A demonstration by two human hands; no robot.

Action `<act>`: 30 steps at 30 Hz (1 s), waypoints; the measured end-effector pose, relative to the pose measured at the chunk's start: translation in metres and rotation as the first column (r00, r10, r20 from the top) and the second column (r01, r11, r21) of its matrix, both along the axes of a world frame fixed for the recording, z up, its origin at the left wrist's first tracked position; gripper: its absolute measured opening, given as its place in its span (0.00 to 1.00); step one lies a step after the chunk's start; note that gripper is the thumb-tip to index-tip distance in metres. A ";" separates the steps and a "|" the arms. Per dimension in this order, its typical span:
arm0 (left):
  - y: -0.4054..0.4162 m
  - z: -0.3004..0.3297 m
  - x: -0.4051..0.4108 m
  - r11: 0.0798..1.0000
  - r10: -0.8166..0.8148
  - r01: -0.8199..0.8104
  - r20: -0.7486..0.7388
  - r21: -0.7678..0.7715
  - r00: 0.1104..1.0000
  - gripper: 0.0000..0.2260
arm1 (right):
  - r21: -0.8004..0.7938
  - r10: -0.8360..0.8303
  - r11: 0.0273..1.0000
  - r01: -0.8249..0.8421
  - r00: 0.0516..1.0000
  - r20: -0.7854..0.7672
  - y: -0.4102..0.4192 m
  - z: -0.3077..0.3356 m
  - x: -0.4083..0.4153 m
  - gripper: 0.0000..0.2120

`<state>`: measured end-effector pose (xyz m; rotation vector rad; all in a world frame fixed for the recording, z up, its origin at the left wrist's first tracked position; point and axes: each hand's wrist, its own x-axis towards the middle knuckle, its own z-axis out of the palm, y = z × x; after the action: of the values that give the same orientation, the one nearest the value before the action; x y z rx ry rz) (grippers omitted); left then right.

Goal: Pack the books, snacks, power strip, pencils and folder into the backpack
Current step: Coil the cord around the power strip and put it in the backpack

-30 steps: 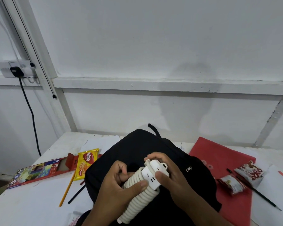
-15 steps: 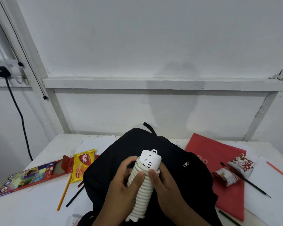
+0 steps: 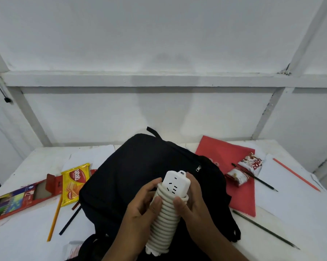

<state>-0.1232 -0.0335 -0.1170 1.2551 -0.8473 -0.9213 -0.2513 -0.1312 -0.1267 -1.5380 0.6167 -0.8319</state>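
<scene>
Both hands (image 3: 140, 210) grip the cord-wrapped power strip (image 3: 168, 208) above the backpack (image 3: 125, 178)

The power strip (image 3: 176, 180) looks like smooth white plastic with a slight sheen, its wound cord (image 3: 165, 219) a duller rubbery white, while the backpack (image 3: 132, 176) beneath is matt black cloth. On the left the yellow snack packet (image 3: 75, 182) is glossy foil-like wrap beside a printed cardboard pencil box (image 3: 17, 201); on the right the red folder (image 3: 232, 166) is matt card on white paper sheets (image 3: 291, 200)
</scene>
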 end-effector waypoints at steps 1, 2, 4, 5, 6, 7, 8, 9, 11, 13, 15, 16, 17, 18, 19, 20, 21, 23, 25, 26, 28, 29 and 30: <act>0.000 -0.002 -0.003 1.000 -0.017 0.017 -0.014 0.001 1.000 0.28 | 0.046 0.030 0.998 -0.031 0.999 0.017 0.001 0.001 -0.003 0.44; 0.000 -0.003 -0.007 0.999 -0.035 0.035 -0.024 0.003 0.999 0.28 | 0.080 0.054 0.995 -0.056 0.998 0.031 0.003 0.002 -0.006 0.45; 0.000 -0.005 -0.015 0.998 -0.057 0.058 -0.031 0.005 0.998 0.27 | 0.113 0.058 0.992 -0.062 0.998 0.039 0.004 0.001 -0.012 0.45; 0.000 -0.005 -0.018 0.998 -0.056 0.056 -0.033 0.005 0.998 0.27 | 0.120 0.048 0.991 -0.053 0.998 0.044 0.005 0.001 -0.015 0.45; 0.001 -0.005 -0.021 0.999 -0.051 0.051 -0.034 0.003 0.998 0.27 | 0.126 0.029 0.991 -0.035 0.998 0.050 0.005 -0.001 -0.018 0.45; 0.001 -0.005 -0.023 0.999 -0.041 0.041 -0.037 0.004 0.998 0.27 | 0.123 0.003 0.992 -0.010 0.998 0.056 0.005 -0.001 -0.020 0.44; 0.001 -0.005 -0.026 1.000 -0.029 0.029 -0.035 0.005 0.999 0.27 | 0.108 -0.025 0.994 0.019 0.998 0.056 0.004 -0.002 -0.023 0.43; 0.000 -0.003 -0.029 1.000 -0.011 0.011 -0.036 0.003 0.999 0.27 | 0.084 -0.050 0.995 0.045 0.997 0.059 0.004 -0.002 -0.025 0.42; -0.002 -0.002 -0.037 1.000 0.027 -0.027 -0.038 0.003 0.999 0.24 | 0.035 -0.081 0.996 0.079 0.994 0.071 0.004 -0.002 -0.027 0.41; -0.009 0.002 -0.049 0.996 0.093 -0.093 -0.025 0.004 0.995 0.19 | -0.001 -0.096 0.995 0.097 0.991 0.090 0.003 0.000 -0.028 0.39; -0.016 0.003 -0.057 0.991 0.136 -0.136 -0.013 0.014 0.991 0.15 | -0.036 -0.131 0.990 0.135 0.987 0.093 0.002 -0.001 -0.026 0.34; -0.021 0.004 -0.065 0.987 0.161 -0.161 0.002 0.021 0.987 0.14 | -0.058 -0.125 0.990 0.131 0.987 0.101 -0.003 0.001 -0.031 0.31; -0.027 0.006 -0.073 0.981 0.191 -0.192 0.015 0.032 0.981 0.15 | -0.080 -0.100 0.991 0.108 0.990 0.102 -0.009 0.003 -0.037 0.28; -0.033 0.009 -0.083 0.974 0.222 -0.223 0.022 0.040 0.975 0.16 | -0.090 -0.067 0.993 0.076 0.993 0.095 -0.017 0.004 -0.044 0.25; -0.039 0.012 -0.092 0.966 0.252 -0.253 0.025 0.045 0.967 0.18 | -0.085 -0.032 0.996 0.040 0.996 0.089 -0.026 0.005 -0.051 0.24; -0.045 0.014 -0.101 0.958 0.283 -0.284 0.027 0.044 0.959 0.18 | -0.081 0.004 0.997 0.003 0.996 0.084 -0.035 0.007 -0.059 0.23; -0.052 0.015 -0.111 0.947 0.317 -0.318 0.030 0.043 0.948 0.18 | -0.084 0.034 0.996 -0.028 0.996 0.079 -0.043 0.008 -0.067 0.24; -0.064 0.017 -0.130 0.930 0.362 -0.363 0.028 0.051 0.932 0.17 | -0.095 0.059 0.994 -0.052 0.996 0.066 -0.058 0.009 -0.083 0.26; -0.075 0.018 -0.148 0.932 0.358 -0.354 -0.035 0.080 0.933 0.15 | -0.072 0.076 0.995 -0.071 0.995 0.065 -0.070 0.011 -0.100 0.26; -0.080 0.018 -0.157 0.936 0.347 -0.340 -0.076 0.096 0.935 0.15 | -0.055 0.091 0.995 -0.088 0.994 0.066 -0.077 0.013 -0.108 0.26; -0.089 0.019 -0.176 0.931 0.360 -0.347 -0.120 0.115 0.925 0.17 | -0.047 0.119 0.992 -0.116 0.991 0.063 -0.087 0.014 -0.124 0.27; -0.092 0.017 -0.185 0.920 0.386 -0.372 -0.118 0.121 0.915 0.17 | -0.050 0.132 0.990 -0.129 0.989 0.067 -0.092 0.014 -0.132 0.27; -0.096 0.014 -0.194 0.908 0.413 -0.399 -0.106 0.131 0.905 0.18 | -0.047 0.146 0.989 -0.143 0.987 0.065 -0.095 0.012 -0.138 0.27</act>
<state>-0.3172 -0.1293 -0.1035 1.3807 -0.4096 -0.7063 -0.3895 -0.2266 -0.1148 -1.5666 0.4349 -0.7879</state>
